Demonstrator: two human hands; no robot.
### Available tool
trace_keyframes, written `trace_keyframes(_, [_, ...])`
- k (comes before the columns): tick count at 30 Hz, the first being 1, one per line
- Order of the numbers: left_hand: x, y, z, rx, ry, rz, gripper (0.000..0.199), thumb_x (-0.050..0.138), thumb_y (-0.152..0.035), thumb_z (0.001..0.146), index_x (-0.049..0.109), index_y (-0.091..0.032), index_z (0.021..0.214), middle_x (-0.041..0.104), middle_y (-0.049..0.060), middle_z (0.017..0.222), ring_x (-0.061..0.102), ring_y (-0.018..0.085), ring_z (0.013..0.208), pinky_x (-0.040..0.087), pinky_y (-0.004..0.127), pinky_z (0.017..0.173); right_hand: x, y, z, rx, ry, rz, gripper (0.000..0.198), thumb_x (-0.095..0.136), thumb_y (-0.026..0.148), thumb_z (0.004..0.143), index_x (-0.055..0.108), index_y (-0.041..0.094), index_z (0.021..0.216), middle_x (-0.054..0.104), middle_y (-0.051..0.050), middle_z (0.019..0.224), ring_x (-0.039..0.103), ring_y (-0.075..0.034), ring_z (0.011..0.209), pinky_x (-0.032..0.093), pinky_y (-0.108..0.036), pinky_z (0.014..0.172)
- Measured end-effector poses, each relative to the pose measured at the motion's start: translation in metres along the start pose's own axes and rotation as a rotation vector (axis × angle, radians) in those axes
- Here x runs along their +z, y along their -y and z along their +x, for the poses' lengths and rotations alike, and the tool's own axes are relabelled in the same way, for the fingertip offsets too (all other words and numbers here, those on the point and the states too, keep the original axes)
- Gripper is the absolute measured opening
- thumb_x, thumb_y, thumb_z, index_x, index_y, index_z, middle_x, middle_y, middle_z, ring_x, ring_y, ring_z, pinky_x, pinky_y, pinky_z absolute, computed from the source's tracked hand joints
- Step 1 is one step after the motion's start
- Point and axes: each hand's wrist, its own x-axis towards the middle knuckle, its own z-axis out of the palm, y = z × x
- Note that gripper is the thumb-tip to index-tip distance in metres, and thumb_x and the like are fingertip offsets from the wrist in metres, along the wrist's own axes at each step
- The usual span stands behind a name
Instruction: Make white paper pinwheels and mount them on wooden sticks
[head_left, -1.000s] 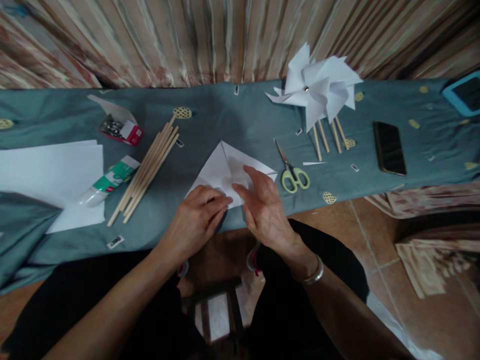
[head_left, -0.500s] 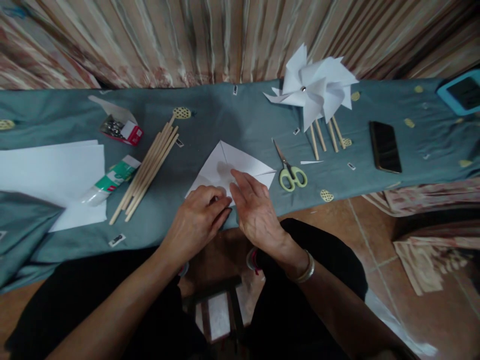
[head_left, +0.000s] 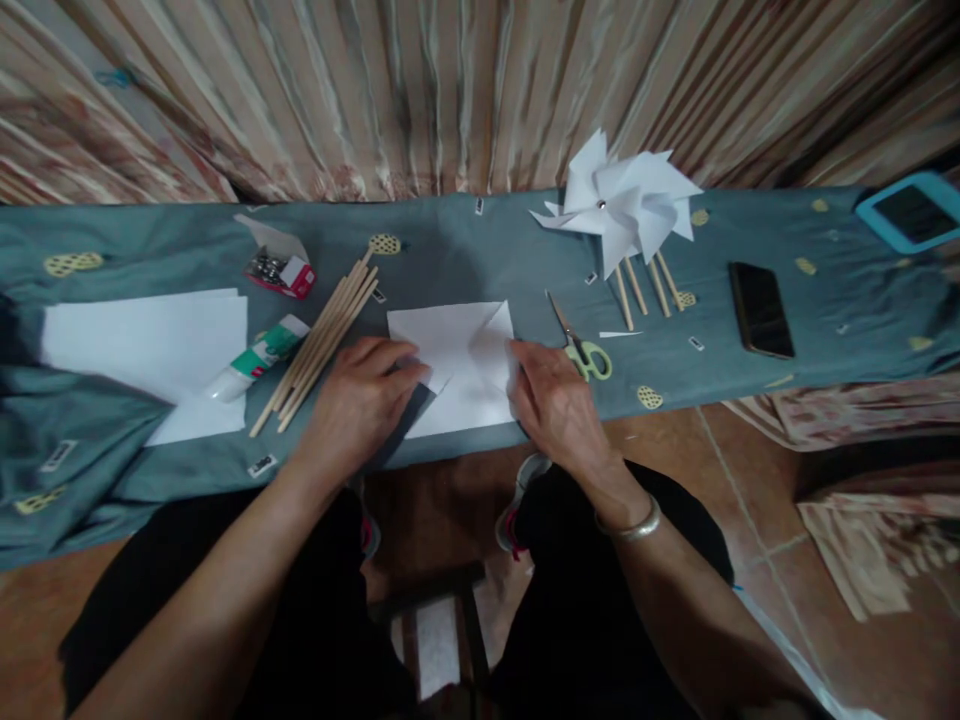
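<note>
A square of white paper point(head_left: 461, 345) with cut slits and creases lies flat near the table's front edge, between my hands. My left hand point(head_left: 365, 395) is closed on its left side, thumb and fingers pinching close to a slit. At the right edge, my right hand point(head_left: 559, 400) pinches the sheet the same way, its back toward me. Just beyond the right hand lie scissors with light green handles point(head_left: 592, 360), partly covered by it. A bundle of wooden sticks point(head_left: 322, 340) rests left of the paper.
White paper pinwheels point(head_left: 626, 200) on sticks lie at the back right, near a black phone point(head_left: 760, 308) and a blue-framed device point(head_left: 911, 212). On the left are a glue tube point(head_left: 259, 357), white sheets point(head_left: 142, 330) and an open red box point(head_left: 281, 270) of small metal pieces.
The paper has turned from a diamond to a squarer position. My hands have moved apart from its near corner to its left and right sides. The view has shifted slightly.
</note>
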Motion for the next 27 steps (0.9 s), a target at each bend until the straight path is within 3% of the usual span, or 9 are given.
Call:
trace_keyframes(3, [-0.008, 0.007, 0.0, -0.046, -0.076, -0.016, 0.022, 0.051, -0.019, 0.094, 0.068, -0.023, 0.107, 0.062, 0.006, 0.126, 0.056, 0.027, 0.113, 0.05, 0.046, 0.097, -0.003, 0.005, -0.008, -0.009, -0.028, 0.012, 0.04, 0.041, 0.018, 0.093, 0.061, 0.016, 0.128, 0.068, -0.015, 0.119, 0.061, -0.029, 0.109, 0.051, -0.052, 0.097])
trace_keyframes(6, [-0.01, -0.007, -0.004, -0.015, -0.112, -0.059, 0.024, 0.054, -0.02, 0.093, 0.064, -0.022, 0.115, 0.061, 0.009, 0.129, 0.055, 0.028, 0.115, 0.05, 0.048, 0.097, -0.005, 0.004, -0.011, -0.045, -0.042, 0.044, 0.039, 0.044, 0.016, 0.091, 0.062, 0.016, 0.126, 0.062, -0.015, 0.13, 0.056, -0.03, 0.119, 0.049, -0.053, 0.101])
trace_keyframes(9, [-0.006, -0.028, -0.011, 0.086, -0.057, -0.132, 0.024, 0.062, -0.031, 0.09, 0.062, -0.019, 0.111, 0.066, 0.011, 0.116, 0.058, 0.028, 0.104, 0.054, 0.047, 0.084, -0.005, 0.004, -0.011, -0.093, 0.021, 0.08, 0.042, 0.043, 0.011, 0.09, 0.061, 0.015, 0.128, 0.059, -0.015, 0.136, 0.053, -0.03, 0.125, 0.047, -0.053, 0.105])
trace_keyframes(12, [0.0, -0.04, -0.015, 0.111, 0.021, -0.141, 0.02, 0.061, -0.028, 0.091, 0.063, -0.018, 0.108, 0.068, 0.009, 0.109, 0.061, 0.028, 0.101, 0.055, 0.045, 0.08, -0.004, 0.004, -0.011, -0.105, 0.079, 0.093, 0.042, 0.042, 0.011, 0.091, 0.062, 0.017, 0.126, 0.061, -0.014, 0.135, 0.054, -0.029, 0.125, 0.048, -0.055, 0.104])
trace_keyframes(19, [0.002, -0.043, -0.015, 0.121, -0.012, -0.159, 0.014, 0.056, -0.018, 0.093, 0.067, -0.016, 0.102, 0.07, 0.008, 0.099, 0.064, 0.02, 0.089, 0.058, 0.036, 0.079, -0.004, 0.002, -0.01, -0.103, 0.09, 0.113, 0.039, 0.042, 0.009, 0.089, 0.067, 0.015, 0.119, 0.063, -0.015, 0.132, 0.056, -0.028, 0.124, 0.049, -0.052, 0.104])
trace_keyframes(24, [0.001, -0.042, -0.016, 0.029, -0.061, -0.235, 0.015, 0.054, -0.017, 0.094, 0.067, -0.014, 0.101, 0.073, 0.008, 0.097, 0.068, 0.018, 0.086, 0.058, 0.031, 0.077, -0.009, -0.001, -0.008, 0.01, 0.109, 0.351, 0.041, 0.047, 0.008, 0.085, 0.067, 0.021, 0.119, 0.063, -0.01, 0.134, 0.057, -0.024, 0.126, 0.045, -0.05, 0.108])
trace_keyframes(27, [0.001, -0.04, -0.015, -0.036, -0.093, -0.306, 0.016, 0.054, -0.019, 0.094, 0.069, -0.015, 0.097, 0.074, 0.007, 0.094, 0.069, 0.017, 0.084, 0.057, 0.028, 0.076, -0.008, 0.002, -0.005, 0.116, 0.115, 0.562, 0.031, 0.059, 0.017, 0.085, 0.07, 0.026, 0.113, 0.063, -0.007, 0.134, 0.055, -0.023, 0.13, 0.042, -0.047, 0.112])
